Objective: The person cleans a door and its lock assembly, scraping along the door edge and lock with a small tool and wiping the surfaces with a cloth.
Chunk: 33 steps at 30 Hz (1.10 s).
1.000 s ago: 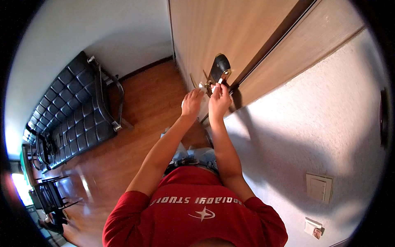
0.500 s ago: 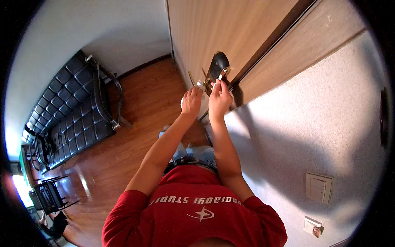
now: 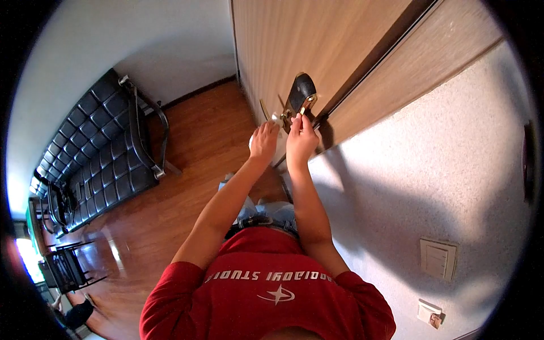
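Observation:
A wooden door (image 3: 317, 39) carries a lock plate (image 3: 302, 86), dark on top with gold-coloured metal around it. A gold lever handle (image 3: 264, 109) sticks out on its left side. Just below the plate, my right hand (image 3: 301, 140) pinches a small, thin, light-coloured stick (image 3: 302, 111) whose tip meets the gold metal part. My left hand (image 3: 264, 141) is curled below the handle, around something white (image 3: 251, 141) that shows at the hand's edges. Its kind is hidden by the fingers.
A black tufted sofa (image 3: 107, 153) with metal arms stands at left on the wooden floor (image 3: 195, 144). The speckled wall (image 3: 385, 170) at right bears a light switch (image 3: 438, 259) and a white fixture (image 3: 429, 313). Far lower left is a black chair (image 3: 68, 267).
My right hand has shifted slightly left and down, and the light stick's tip is now lower against the gold metal. My left hand has hardly moved.

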{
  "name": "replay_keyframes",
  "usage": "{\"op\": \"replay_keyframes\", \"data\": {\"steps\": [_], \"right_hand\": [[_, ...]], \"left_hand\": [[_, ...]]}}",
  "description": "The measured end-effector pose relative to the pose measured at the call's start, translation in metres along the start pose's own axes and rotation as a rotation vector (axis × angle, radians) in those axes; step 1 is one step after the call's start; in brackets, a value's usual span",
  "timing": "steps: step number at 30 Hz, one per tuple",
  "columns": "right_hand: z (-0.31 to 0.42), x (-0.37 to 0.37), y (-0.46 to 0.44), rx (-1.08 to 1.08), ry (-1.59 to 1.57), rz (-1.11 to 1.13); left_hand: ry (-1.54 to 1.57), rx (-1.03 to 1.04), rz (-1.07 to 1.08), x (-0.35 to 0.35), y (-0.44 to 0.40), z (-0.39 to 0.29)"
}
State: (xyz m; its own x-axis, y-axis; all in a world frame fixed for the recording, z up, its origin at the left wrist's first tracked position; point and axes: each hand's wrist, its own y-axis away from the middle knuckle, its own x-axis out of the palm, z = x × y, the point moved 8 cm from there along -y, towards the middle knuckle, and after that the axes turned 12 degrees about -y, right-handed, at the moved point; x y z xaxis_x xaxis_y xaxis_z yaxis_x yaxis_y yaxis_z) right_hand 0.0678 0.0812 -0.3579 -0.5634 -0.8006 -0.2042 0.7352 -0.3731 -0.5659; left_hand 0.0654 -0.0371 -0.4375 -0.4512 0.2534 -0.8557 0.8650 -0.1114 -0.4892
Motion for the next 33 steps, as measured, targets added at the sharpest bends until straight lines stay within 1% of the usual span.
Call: {"op": "replay_keyframes", "data": {"steps": [3, 7, 9, 13, 15, 18, 22, 24, 25, 27, 28, 30, 32, 33], "right_hand": [[0.007, -0.001, -0.002, -0.042, 0.027, 0.003], [0.011, 0.001, -0.004, -0.009, 0.12, 0.068], [0.013, 0.0, -0.003, -0.111, 0.111, 0.01], [0.012, 0.0, -0.002, -0.083, 0.148, 0.027], [0.013, 0.002, -0.002, -0.038, 0.203, 0.103], [0.011, 0.0, -0.002, -0.076, 0.226, 0.094], [0.008, 0.001, -0.001, -0.048, 0.21, 0.108], [0.008, -0.004, 0.001, -0.096, 0.088, 0.02], [0.008, -0.004, 0.0, -0.099, 0.086, 0.018], [0.006, -0.01, -0.003, -0.005, -0.181, -0.016], [0.011, -0.013, -0.005, -0.003, -0.178, -0.018], [0.013, -0.014, -0.011, 0.163, -0.311, 0.009], [0.012, -0.013, -0.013, 0.195, -0.295, 0.04], [0.005, -0.011, -0.011, 0.248, -0.316, 0.036]], "left_hand": [[-0.005, 0.002, -0.007, 0.0, 0.001, -0.001], [-0.025, 0.01, -0.024, -0.004, 0.0, -0.002], [-0.029, 0.012, -0.017, -0.004, 0.001, -0.003], [0.016, 0.021, -0.055, -0.008, 0.0, -0.002], [0.022, 0.03, -0.057, -0.008, 0.001, -0.004], [0.023, 0.013, -0.077, -0.013, 0.0, -0.004], [0.022, 0.013, -0.082, -0.012, 0.001, -0.004], [0.028, 0.01, -0.084, -0.011, 0.001, -0.002], [0.023, 0.01, -0.066, -0.008, 0.001, -0.002], [0.02, 0.011, -0.046, -0.005, 0.001, -0.002], [0.017, 0.009, -0.053, -0.006, 0.002, -0.003], [0.014, 0.012, -0.061, -0.006, 0.003, -0.003], [0.007, 0.002, -0.024, -0.001, 0.002, -0.002], [0.006, 0.006, -0.025, -0.001, 0.001, -0.003]]}}
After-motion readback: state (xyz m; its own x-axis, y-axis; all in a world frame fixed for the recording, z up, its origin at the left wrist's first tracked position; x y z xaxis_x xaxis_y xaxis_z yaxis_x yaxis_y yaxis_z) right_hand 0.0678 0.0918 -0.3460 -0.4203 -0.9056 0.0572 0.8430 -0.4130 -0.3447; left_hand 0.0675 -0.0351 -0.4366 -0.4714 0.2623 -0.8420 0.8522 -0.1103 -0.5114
